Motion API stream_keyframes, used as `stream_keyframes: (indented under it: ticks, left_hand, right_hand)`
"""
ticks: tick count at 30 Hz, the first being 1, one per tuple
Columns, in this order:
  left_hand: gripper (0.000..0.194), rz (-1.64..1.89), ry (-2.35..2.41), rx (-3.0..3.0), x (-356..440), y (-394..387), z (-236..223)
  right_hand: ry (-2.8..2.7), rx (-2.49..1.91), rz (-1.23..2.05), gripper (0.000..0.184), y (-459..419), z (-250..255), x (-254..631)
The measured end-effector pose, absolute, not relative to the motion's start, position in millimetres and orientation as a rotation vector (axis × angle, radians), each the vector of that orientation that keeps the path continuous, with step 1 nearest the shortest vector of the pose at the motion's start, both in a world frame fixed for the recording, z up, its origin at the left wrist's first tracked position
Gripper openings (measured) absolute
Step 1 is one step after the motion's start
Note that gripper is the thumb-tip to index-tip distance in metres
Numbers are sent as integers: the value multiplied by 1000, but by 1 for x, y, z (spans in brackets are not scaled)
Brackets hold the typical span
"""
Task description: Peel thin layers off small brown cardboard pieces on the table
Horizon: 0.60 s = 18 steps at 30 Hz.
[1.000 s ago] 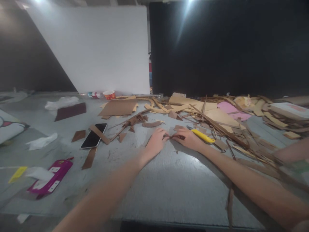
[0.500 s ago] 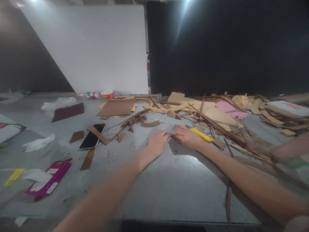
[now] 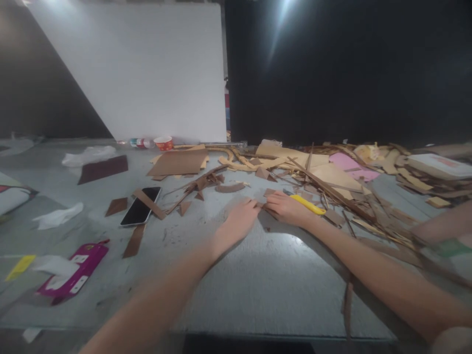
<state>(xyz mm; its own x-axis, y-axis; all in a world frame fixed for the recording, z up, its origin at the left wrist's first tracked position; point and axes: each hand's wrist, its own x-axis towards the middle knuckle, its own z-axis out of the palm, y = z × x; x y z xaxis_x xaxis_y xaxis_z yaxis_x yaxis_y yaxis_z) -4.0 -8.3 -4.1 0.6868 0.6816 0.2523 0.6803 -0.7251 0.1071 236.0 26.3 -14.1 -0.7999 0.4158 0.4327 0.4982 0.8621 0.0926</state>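
Observation:
My left hand point(image 3: 241, 217) and my right hand point(image 3: 283, 207) meet fingertip to fingertip above the grey table point(image 3: 250, 290). Between them is a small brown strip point(image 3: 262, 206), pinched by the closed fingers of both hands and mostly covered by them. Whether it is leather or card I cannot make out. Just beyond my right hand lies a yellow-handled cutter point(image 3: 309, 204), partly behind the knuckles. Brown scraps point(image 3: 201, 186) and a curved brown piece point(image 3: 229, 188) lie past my left hand.
A phone point(image 3: 142, 206) with a brown strip across it lies left, near a purple wipes pack point(image 3: 73, 273). Tan and brown offcuts point(image 3: 339, 179) heap up at the right. Another person's arm point(image 3: 444, 221) reaches in there. A red paper cup point(image 3: 163, 143) stands at the back.
The brown strip between my fingers shows less than a second ago. My hands have drawn slightly closer together, and the whole view has shifted a little.

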Motion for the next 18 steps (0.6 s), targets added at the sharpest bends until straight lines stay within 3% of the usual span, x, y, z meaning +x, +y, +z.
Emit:
stream_keyframes:
  ticks: [11, 18]
  left_hand:
    - [40, 358, 1086, 2935, -9, -8, 5]
    - [37, 350, 1122, 2975, -6, -8, 3]
  right_hand:
    - [-2295, -1064, 270, 18, 31, -28, 232]
    - [-2144, -1307, 437, 22, 39, -37, 229]
